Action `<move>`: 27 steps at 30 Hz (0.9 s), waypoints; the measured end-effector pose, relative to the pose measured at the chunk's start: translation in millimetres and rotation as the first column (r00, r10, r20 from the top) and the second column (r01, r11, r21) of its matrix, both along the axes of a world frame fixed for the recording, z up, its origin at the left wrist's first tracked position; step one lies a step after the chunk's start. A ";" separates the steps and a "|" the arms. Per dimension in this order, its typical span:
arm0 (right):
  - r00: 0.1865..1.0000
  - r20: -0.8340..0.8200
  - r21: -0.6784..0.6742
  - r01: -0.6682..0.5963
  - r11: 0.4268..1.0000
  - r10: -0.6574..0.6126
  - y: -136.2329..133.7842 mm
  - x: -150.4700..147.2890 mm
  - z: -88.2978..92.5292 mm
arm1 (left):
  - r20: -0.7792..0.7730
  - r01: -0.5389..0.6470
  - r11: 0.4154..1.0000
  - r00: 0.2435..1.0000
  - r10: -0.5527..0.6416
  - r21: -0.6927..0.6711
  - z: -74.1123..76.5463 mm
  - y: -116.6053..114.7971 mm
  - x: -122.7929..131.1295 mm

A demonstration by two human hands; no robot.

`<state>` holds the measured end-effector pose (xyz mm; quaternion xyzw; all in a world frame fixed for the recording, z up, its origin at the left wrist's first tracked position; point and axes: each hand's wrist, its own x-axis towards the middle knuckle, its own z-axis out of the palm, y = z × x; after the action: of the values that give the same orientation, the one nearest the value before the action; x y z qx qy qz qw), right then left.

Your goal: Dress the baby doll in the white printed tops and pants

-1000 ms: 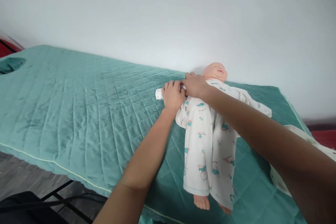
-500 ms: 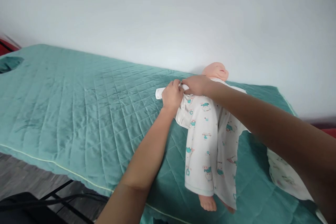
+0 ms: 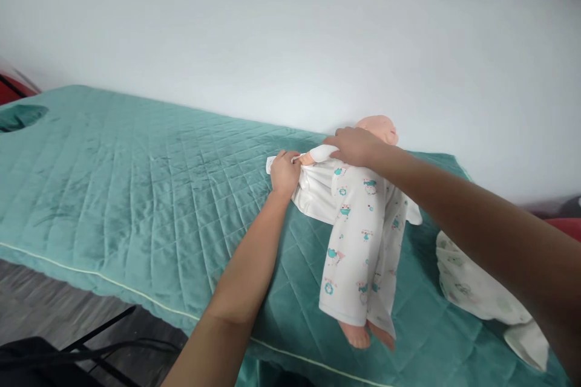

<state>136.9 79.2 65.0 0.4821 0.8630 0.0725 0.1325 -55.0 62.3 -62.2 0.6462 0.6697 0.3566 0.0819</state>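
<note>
A baby doll (image 3: 376,127) lies on its back on the green quilted cover, its head toward the wall and its bare feet toward me. White baby clothes (image 3: 358,242) with small teal and pink prints cover its body and legs. My left hand (image 3: 285,172) is closed around the garment's sleeve by the doll's hand; the sleeve's white cuff pokes out beyond my fingers. Between my hands the doll's wrist shows, with white cloth around its forearm. My right hand (image 3: 356,145) is closed on that white cloth near the doll's shoulder, hiding the chest.
The green quilted cover (image 3: 149,205) spreads over a long bed, with a hole at the far left end. A white wall (image 3: 227,42) runs behind it. Crumpled printed white cloth (image 3: 476,284) lies at right, partly behind my right forearm. Black bars stand below left.
My right hand has moved right, away from my left hand and up toward the doll's shoulder. The doll's wrist and white-covered forearm now show between them. The view has tilted up slightly.
</note>
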 end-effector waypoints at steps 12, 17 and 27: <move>0.996 -0.092 0.000 -0.017 1.000 0.017 -5.9 -8.9 -6.4 | -0.232 -0.098 0.993 0.969 0.079 -0.072 7.1 -15.1 1.6; 0.989 -0.149 -0.048 -0.027 0.998 0.020 -0.8 -28.9 -25.3 | -0.431 0.087 0.996 0.900 -0.065 0.032 9.8 -11.1 7.1; 0.879 -0.473 0.011 0.073 0.997 -0.059 -27.4 21.9 -24.8 | -0.453 0.098 0.994 0.885 -0.106 -0.041 9.0 -9.3 -0.6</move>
<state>158.8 51.8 40.2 0.5162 0.8512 -0.0397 -0.0862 -55.7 53.0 -53.3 0.7453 0.6383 0.1853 -0.0526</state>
